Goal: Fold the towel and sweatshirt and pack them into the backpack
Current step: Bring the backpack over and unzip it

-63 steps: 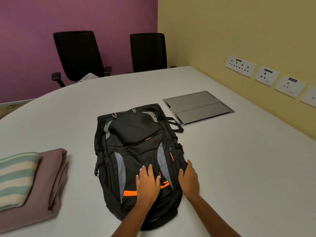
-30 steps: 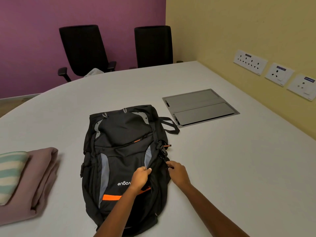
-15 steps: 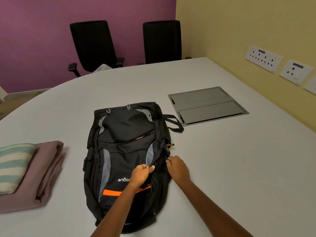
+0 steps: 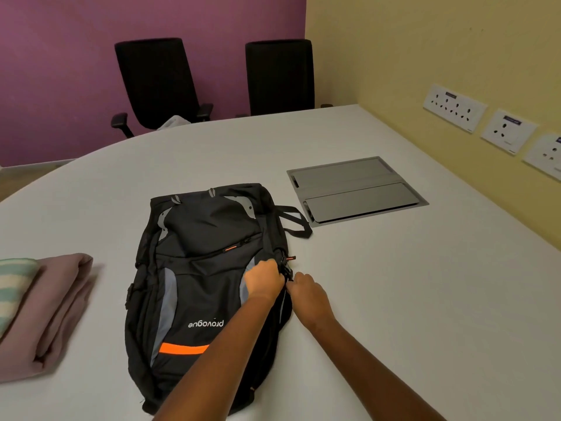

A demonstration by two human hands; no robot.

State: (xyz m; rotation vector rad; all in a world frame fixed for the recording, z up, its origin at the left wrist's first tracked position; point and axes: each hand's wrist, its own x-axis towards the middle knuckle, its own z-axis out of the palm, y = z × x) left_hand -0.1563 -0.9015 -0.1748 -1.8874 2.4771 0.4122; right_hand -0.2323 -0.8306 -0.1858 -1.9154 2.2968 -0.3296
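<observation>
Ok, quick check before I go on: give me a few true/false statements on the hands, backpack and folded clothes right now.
1. Both hands, left hand and right hand, are at the backpack's right-side zipper. True.
2. The sweatshirt is already inside the backpack. False: it lies folded on the table, left of the backpack.
3. The striped towel rests on the sweatshirt. True.
4. The backpack stands upright. False: it lies flat.
</observation>
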